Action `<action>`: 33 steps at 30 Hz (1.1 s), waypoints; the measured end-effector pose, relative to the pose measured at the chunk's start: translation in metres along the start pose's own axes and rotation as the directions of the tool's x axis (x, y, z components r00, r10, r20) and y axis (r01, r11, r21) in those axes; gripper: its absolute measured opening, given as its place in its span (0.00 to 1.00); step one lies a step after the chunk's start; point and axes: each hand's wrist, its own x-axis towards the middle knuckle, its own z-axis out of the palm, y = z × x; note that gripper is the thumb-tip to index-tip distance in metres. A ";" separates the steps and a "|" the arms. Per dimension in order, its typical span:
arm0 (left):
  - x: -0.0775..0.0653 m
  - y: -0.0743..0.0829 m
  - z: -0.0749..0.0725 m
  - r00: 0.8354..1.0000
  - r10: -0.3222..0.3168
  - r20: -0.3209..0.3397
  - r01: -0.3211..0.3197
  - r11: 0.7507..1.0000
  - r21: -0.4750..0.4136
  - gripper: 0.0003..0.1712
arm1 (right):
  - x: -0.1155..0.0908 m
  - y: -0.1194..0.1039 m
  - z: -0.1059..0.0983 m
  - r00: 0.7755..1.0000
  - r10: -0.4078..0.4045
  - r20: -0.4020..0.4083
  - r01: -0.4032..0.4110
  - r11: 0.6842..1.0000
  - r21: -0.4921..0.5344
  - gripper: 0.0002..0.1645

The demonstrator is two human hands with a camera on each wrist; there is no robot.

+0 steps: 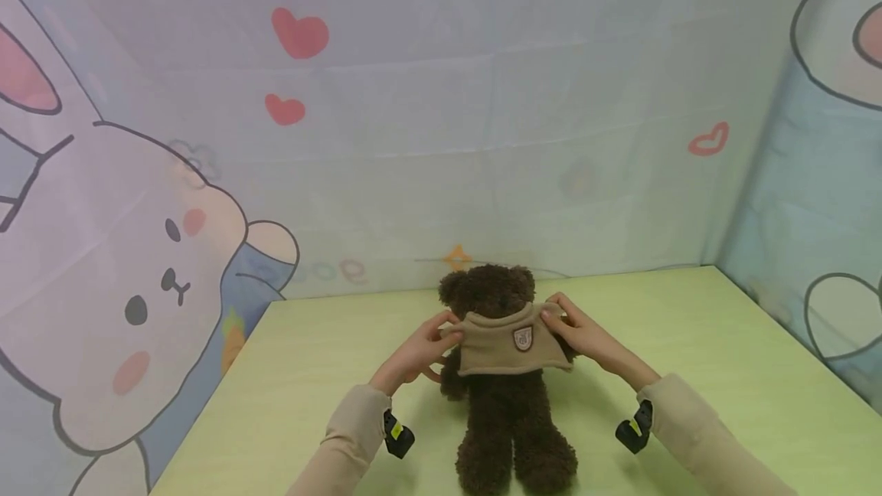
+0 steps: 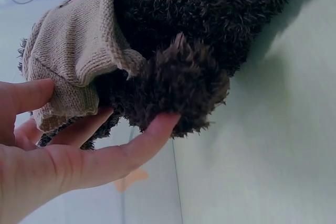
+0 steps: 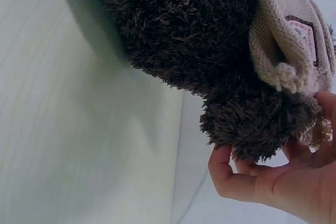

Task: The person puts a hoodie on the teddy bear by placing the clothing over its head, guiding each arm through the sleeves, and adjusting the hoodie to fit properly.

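A dark brown teddy bear (image 1: 510, 423) lies on its back on the table, feet toward me. Across its chest, up to the chin, spreads a beige knitted sweater (image 1: 492, 347) with a shield-shaped badge (image 1: 524, 338). My left hand (image 1: 420, 347) pinches the sweater's left sleeve between thumb and fingers. In the left wrist view, one outstretched finger touches the bear's furry arm (image 2: 181, 90). At the opposite sleeve, my right hand (image 1: 582, 331) grips the knit, thumb on top. Its curled fingers meet the other arm (image 3: 249, 124) in the right wrist view.
The pale yellow-green table (image 1: 689, 358) reaches back to a fabric backdrop (image 1: 517, 136) printed with hearts and a large rabbit (image 1: 138, 274). A black wrist camera (image 1: 398, 435) sits at the left cuff, another camera (image 1: 634, 427) at the right one.
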 end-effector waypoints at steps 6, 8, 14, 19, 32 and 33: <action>-0.005 0.006 -0.002 0.999 -0.005 -0.037 0.006 1.000 0.028 0.12 | 0.000 -0.003 0.000 1.000 -0.012 -0.008 0.012 1.000 -0.001 0.17; -0.006 0.009 -0.002 0.999 -0.010 -0.048 0.012 0.999 0.040 0.12 | 0.000 -0.005 0.001 1.000 -0.018 -0.011 0.018 1.000 -0.009 0.16; -0.007 0.009 -0.005 0.996 0.042 -0.083 -0.032 0.993 0.110 0.11 | -0.004 -0.008 0.000 0.996 -0.052 -0.070 0.043 0.992 -0.119 0.15; -0.008 0.007 -0.008 0.988 0.126 -0.092 -0.113 0.985 0.134 0.09 | -0.008 -0.012 -0.002 0.994 -0.090 -0.064 0.080 0.987 -0.139 0.14; -0.014 0.020 -0.013 0.978 0.195 -0.081 -0.184 0.975 0.123 0.10 | -0.018 -0.038 -0.004 0.974 -0.167 -0.150 0.122 0.955 -0.270 0.09; -0.015 0.021 -0.013 0.976 0.202 -0.086 -0.191 0.974 0.121 0.10 | -0.019 -0.040 -0.005 0.971 -0.177 -0.158 0.130 0.954 -0.271 0.09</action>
